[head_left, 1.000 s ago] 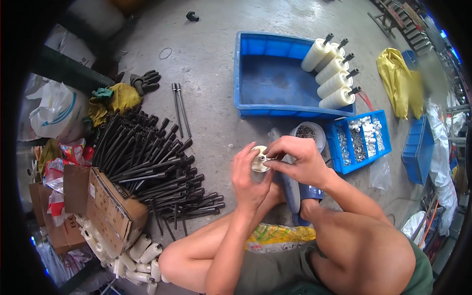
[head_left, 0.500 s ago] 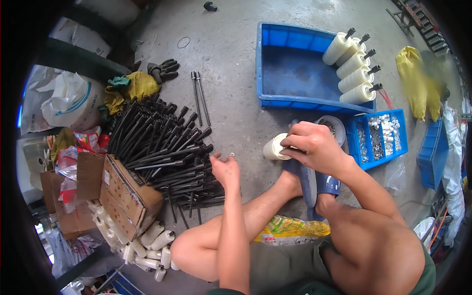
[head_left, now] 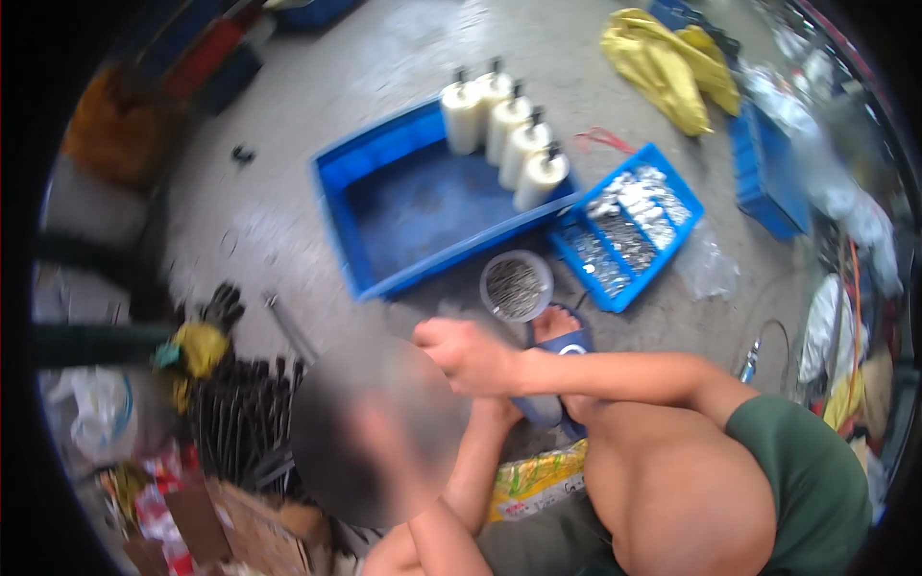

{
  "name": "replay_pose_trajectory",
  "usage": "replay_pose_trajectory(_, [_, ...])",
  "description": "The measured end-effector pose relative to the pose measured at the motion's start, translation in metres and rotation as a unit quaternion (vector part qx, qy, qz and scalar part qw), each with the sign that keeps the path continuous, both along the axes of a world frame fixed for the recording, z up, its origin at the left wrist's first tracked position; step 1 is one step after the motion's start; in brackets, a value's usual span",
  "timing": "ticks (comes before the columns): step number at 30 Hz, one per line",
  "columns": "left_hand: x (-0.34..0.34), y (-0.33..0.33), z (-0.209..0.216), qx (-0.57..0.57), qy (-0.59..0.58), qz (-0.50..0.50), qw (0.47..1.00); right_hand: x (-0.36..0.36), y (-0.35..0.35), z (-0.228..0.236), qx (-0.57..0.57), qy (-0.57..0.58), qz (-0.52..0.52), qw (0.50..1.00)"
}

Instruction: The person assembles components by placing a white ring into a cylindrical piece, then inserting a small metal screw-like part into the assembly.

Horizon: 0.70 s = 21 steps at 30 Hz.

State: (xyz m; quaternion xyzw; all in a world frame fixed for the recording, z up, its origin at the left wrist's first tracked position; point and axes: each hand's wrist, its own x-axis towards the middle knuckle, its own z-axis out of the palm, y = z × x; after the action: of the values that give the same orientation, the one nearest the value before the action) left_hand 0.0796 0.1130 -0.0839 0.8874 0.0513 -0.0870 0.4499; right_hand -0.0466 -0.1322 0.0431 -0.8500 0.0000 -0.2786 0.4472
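My right hand (head_left: 466, 357) is closed in front of my shins, its fingers curled toward the left. Whatever it holds is hidden. A round grey smear covers most of my left hand (head_left: 389, 437), so its fingers do not show; the forearm rises from the lower edge, and the two hands are near each other. Ahead of the right hand stands a round white tub (head_left: 517, 286) of small metal parts. Beyond it, several cream-white cylinders (head_left: 526, 154) with black stems stand upright along the right side of a blue crate (head_left: 437, 264).
A blue divided tray (head_left: 629, 228) holds small metal and white parts. At left lie a heap of black rods (head_left: 240, 413), a cardboard box (head_left: 259, 528) and a dark glove (head_left: 224, 305). Yellow sacking (head_left: 663, 72) lies far right, near another blue bin (head_left: 768, 178).
The view has swung right, so the crate sits farther left. My right hand has come left, toward my left hand. The white cylinder at my right hand is no longer visible.
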Motion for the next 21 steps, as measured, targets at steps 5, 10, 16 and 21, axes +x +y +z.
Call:
replay_pose_trajectory(5, [-0.039,-0.08,0.198,-0.217,-0.11,-0.097,0.965,0.0,0.002,0.004,0.043,0.015,-0.01,0.999])
replay_pose_trajectory(10, [-0.095,-0.179,0.27,-0.158,-0.205,-0.403,0.878,0.006,0.003,-0.01,0.078,-0.028,-0.006,0.997])
replay_pose_trajectory(16, [-0.053,-0.119,0.245,-0.011,-0.168,-0.439,0.882,-0.003,0.007,-0.01,0.089,-0.03,-0.06,0.994])
replay_pose_trajectory(21, [-0.049,-0.088,0.162,-0.055,-0.157,-0.352,0.921,-0.047,-0.028,0.009,0.293,0.093,-0.015,0.951])
